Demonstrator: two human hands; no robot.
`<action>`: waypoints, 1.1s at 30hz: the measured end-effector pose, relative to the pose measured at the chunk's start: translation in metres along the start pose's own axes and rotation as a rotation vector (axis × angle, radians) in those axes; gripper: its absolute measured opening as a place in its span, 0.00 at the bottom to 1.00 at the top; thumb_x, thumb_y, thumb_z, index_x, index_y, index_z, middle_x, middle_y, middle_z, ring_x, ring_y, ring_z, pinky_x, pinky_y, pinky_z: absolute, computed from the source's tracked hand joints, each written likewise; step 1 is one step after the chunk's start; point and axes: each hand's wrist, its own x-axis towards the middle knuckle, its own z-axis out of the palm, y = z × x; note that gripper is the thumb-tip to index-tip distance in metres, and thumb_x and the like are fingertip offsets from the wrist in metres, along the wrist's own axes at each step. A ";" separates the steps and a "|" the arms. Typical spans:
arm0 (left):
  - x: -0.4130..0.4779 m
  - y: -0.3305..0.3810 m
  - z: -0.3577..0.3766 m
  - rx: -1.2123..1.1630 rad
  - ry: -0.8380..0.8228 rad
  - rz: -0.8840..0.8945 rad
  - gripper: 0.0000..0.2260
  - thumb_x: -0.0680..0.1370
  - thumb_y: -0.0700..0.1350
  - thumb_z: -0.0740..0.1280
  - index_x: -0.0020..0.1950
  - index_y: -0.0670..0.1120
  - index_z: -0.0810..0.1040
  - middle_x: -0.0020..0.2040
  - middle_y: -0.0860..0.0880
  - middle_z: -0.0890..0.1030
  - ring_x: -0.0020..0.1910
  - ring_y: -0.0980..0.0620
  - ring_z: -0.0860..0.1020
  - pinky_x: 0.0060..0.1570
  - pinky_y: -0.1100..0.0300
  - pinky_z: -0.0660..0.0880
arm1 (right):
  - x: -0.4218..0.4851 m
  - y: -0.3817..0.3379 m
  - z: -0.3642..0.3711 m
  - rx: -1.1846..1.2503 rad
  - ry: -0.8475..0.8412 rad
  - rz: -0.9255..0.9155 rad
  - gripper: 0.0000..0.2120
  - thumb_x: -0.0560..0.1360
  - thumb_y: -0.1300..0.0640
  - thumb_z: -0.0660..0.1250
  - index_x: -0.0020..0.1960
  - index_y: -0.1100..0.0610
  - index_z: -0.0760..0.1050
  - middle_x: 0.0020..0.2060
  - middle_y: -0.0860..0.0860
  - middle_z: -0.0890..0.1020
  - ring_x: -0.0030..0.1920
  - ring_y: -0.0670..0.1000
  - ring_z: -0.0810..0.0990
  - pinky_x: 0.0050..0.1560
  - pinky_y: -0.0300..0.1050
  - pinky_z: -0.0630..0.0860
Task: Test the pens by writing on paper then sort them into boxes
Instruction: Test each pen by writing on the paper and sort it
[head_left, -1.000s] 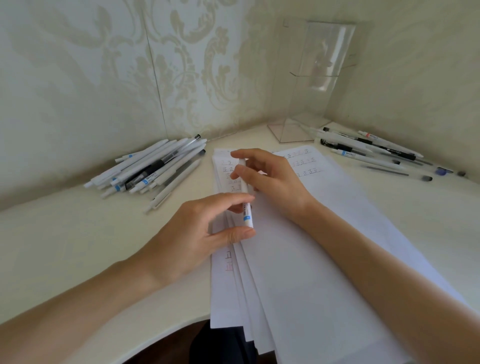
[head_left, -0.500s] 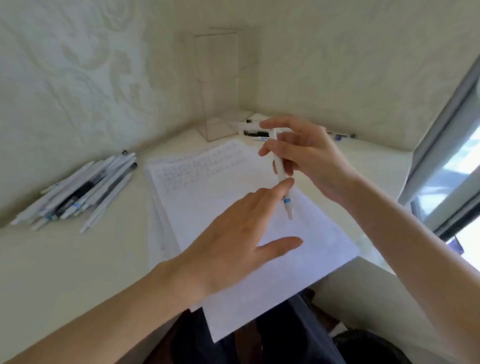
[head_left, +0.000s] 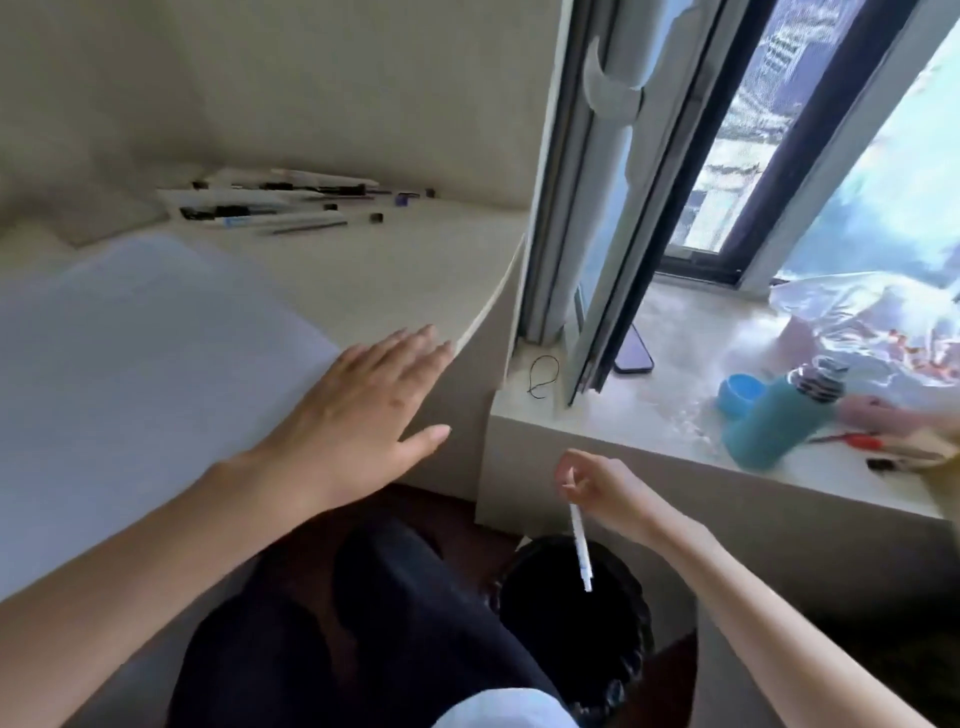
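Head view: we've got the right hand (head_left: 597, 483) pinching a white pen (head_left: 581, 545) by its top over the black bin (head_left: 641, 618); left hand (head_left: 358, 415) flat, fingers (head_left: 415, 353) straight, at the right edge of the bench (head_left: 405, 270).

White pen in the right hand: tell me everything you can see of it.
The white pen is a slim, plastic-looking stick, blurred, so no markings can be read. The right hand pinches its upper end; it hangs almost upright, lower end tilted slightly rightward, over the open mouth of the black bin. Nothing else touches it.
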 end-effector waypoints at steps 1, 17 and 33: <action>0.000 0.000 0.001 0.003 0.012 -0.001 0.32 0.78 0.59 0.55 0.76 0.52 0.43 0.77 0.51 0.46 0.75 0.54 0.46 0.71 0.57 0.46 | 0.002 0.013 0.009 -0.043 -0.037 0.035 0.04 0.77 0.58 0.63 0.49 0.53 0.75 0.43 0.47 0.79 0.44 0.50 0.78 0.40 0.37 0.70; -0.022 -0.075 -0.039 -0.262 0.102 -0.239 0.28 0.74 0.68 0.54 0.71 0.58 0.62 0.70 0.62 0.59 0.71 0.60 0.56 0.66 0.67 0.51 | 0.076 -0.206 -0.093 0.360 0.305 -0.537 0.09 0.78 0.60 0.62 0.42 0.60 0.78 0.36 0.52 0.82 0.37 0.48 0.79 0.38 0.41 0.74; -0.052 -0.115 -0.010 -0.206 0.244 -0.325 0.30 0.73 0.63 0.47 0.65 0.49 0.73 0.68 0.52 0.70 0.66 0.52 0.69 0.65 0.61 0.62 | 0.196 -0.266 -0.044 -0.387 0.507 -0.495 0.12 0.80 0.57 0.57 0.59 0.57 0.74 0.60 0.56 0.74 0.63 0.58 0.68 0.59 0.47 0.61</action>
